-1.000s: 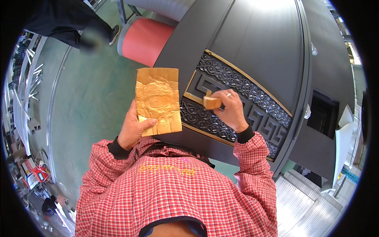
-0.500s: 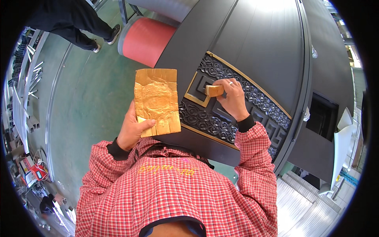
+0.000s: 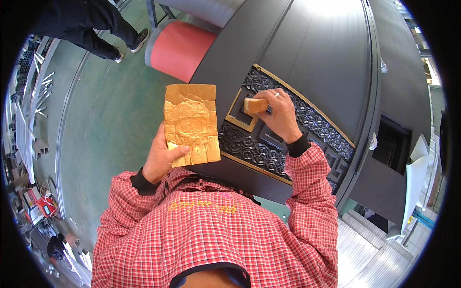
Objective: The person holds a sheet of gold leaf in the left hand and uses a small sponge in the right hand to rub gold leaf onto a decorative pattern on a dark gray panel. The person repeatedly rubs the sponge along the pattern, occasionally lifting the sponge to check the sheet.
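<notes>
My left hand (image 3: 163, 156) grips a piece of cardboard (image 3: 191, 126) by its lower left edge, thumb on top. Its face is crinkled and coated in gold paint. Between the fingers of my right hand (image 3: 281, 115) is a small gold-stained sponge (image 3: 255, 105), over a square key-pattern relief on the dark door panel (image 3: 307, 53). Whether the sponge touches the relief I cannot tell. Part of the square's raised border (image 3: 241, 122) is gold, as are the long edge strips (image 3: 307, 98). A black scrollwork band (image 3: 247, 149) runs beside the squares.
A large red roll (image 3: 181, 50) lies beyond the panel's left side. At the upper left stands another person in dark trousers (image 3: 103, 26). Metal profiles (image 3: 43, 93) fill racks along the left. Ribbed silvery sheets (image 3: 362, 249) lie at the lower right.
My right hand has shifted slightly up and left with the sponge, further over the square relief. My left hand and the cardboard have barely moved.
</notes>
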`<move>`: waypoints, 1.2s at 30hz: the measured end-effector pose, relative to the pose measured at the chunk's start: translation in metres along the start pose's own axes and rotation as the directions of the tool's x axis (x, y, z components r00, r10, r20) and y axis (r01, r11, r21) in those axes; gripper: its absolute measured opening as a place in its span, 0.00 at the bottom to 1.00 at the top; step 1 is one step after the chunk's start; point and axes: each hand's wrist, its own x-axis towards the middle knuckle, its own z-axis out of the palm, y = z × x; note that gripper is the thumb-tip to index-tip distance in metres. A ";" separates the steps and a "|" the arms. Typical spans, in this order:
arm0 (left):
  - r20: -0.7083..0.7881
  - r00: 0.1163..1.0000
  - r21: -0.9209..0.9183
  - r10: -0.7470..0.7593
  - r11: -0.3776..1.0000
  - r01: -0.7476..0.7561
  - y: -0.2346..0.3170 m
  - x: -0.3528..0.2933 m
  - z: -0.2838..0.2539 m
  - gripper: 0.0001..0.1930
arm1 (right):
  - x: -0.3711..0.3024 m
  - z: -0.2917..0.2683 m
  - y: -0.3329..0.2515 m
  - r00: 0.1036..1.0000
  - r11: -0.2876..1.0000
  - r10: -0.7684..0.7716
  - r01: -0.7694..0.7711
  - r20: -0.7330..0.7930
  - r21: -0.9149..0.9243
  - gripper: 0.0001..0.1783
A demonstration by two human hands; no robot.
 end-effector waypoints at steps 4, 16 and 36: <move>-0.001 1.000 0.018 -0.004 1.000 0.004 0.001 0.000 0.000 0.37 | 0.000 0.005 0.003 0.999 0.999 0.030 -0.031 -0.030 -0.040 0.21; -0.007 1.000 0.007 -0.006 1.000 0.006 -0.001 0.000 0.001 0.37 | -0.004 0.012 0.003 0.989 0.992 0.042 -0.057 -0.140 -0.110 0.19; -0.004 1.000 0.008 -0.020 1.000 0.020 0.003 -0.002 0.005 0.36 | 0.011 0.010 0.022 0.977 0.977 0.115 -0.144 -0.181 -0.156 0.18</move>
